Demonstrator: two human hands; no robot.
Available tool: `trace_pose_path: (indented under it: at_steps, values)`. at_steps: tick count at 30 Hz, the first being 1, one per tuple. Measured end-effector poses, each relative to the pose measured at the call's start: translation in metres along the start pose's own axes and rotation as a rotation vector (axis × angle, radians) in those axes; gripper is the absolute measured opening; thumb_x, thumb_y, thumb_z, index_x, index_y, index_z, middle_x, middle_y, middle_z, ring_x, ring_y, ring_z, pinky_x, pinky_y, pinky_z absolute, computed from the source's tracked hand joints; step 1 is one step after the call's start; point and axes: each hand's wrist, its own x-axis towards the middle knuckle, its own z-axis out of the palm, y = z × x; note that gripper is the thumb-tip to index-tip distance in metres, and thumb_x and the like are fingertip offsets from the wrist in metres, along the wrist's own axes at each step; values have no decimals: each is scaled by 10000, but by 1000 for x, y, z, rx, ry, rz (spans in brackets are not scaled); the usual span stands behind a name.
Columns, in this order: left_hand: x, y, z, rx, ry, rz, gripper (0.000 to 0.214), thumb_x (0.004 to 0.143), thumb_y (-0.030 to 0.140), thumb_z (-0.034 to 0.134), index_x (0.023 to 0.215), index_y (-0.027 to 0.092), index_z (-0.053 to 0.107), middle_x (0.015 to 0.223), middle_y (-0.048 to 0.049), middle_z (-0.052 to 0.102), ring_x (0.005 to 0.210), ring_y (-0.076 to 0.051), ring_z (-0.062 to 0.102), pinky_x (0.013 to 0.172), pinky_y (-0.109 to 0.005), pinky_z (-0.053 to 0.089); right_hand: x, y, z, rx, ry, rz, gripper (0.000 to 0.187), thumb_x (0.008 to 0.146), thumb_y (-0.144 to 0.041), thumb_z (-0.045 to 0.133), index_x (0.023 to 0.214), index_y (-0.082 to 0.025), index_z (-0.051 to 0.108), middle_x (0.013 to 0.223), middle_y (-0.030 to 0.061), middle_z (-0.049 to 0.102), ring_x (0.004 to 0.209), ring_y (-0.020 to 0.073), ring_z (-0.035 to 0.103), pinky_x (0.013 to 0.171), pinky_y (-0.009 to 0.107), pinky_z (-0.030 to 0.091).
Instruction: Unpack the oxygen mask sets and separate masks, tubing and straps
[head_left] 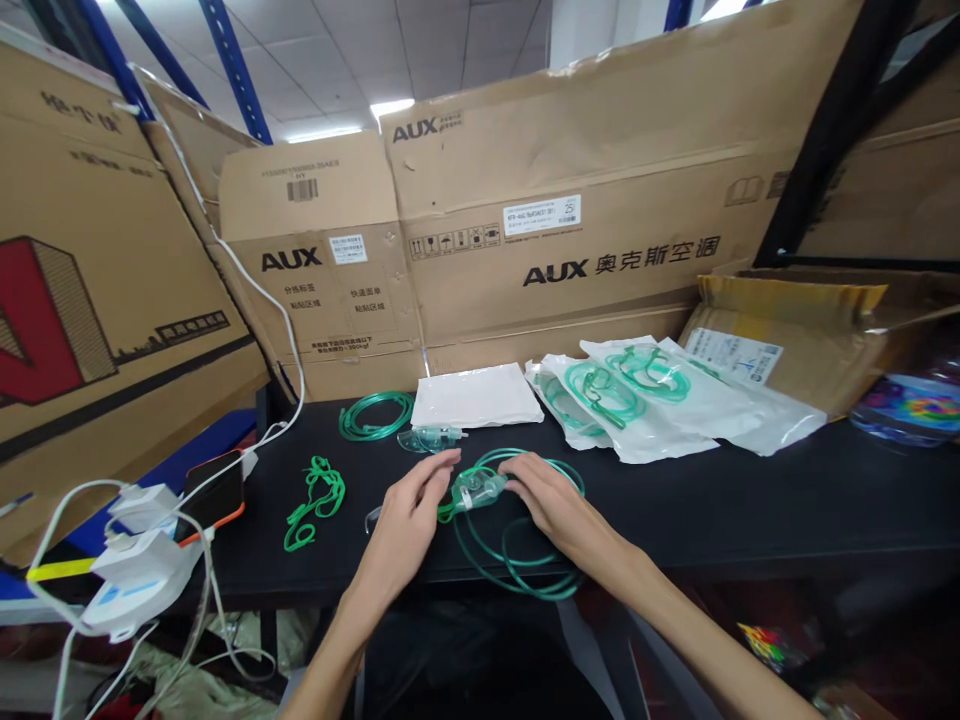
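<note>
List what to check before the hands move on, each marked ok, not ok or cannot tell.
1. Mask between left hand and right hand: ok.
2. Firm grip on the mask: cannot tell, contact partly hidden.
3. Tube neatly coiled: not ok, loose loops spread around the right hand.
4. Green cord untangled: not ok, bunched at the left.
5. White packets clear of both hands: ok.

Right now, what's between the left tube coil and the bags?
In the head view, the white packet; a clear mask lies just in front of it.
</note>
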Motion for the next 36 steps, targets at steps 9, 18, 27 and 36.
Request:
trace_pose_path:
  at_steps: [9, 18, 27, 36]
  values:
    - [44, 12, 6, 94, -481, -95, 508, 911, 650, 545, 1031, 217, 782, 986, -10, 788, 950, -256, 695, 804, -296, 513, 0, -9, -6, 21, -34, -26, 222, 1050, -129, 421, 1107, -202, 623, 1082, 111, 663, 1011, 268, 650, 875, 406, 542]
    - [43, 17, 7, 352, -466, -89, 361, 899, 545, 532, 874, 214, 671, 814, 5, 710, 820, -226, 659, 692, -275, 446, 0, -9, -5, 23, -126, -30, 278, 1004, -46, 440, 1005, -193, 675, 961, 73, 680, 914, 233, 651, 793, 343, 525]
    - [3, 43, 2, 731, -201, 71, 99, 891, 311, 595, 900, 246, 521, 969, -38, 677, 913, -308, 686, 706, -343, 436, 10, -17, -1, 66, -173, -71, 259, 982, -46, 480, 1012, -204, 684, 926, 55, 680, 890, 217, 643, 767, 311, 517]
    - [-12, 32, 12, 844, -131, 182, 145, 841, 198, 579, 966, 235, 516, 1046, -78, 624, 986, -321, 652, 749, -366, 468, 7, -16, 3, 60, -143, -86, 247, 1002, -67, 488, 1074, -210, 676, 984, 61, 700, 973, 217, 661, 854, 339, 544]
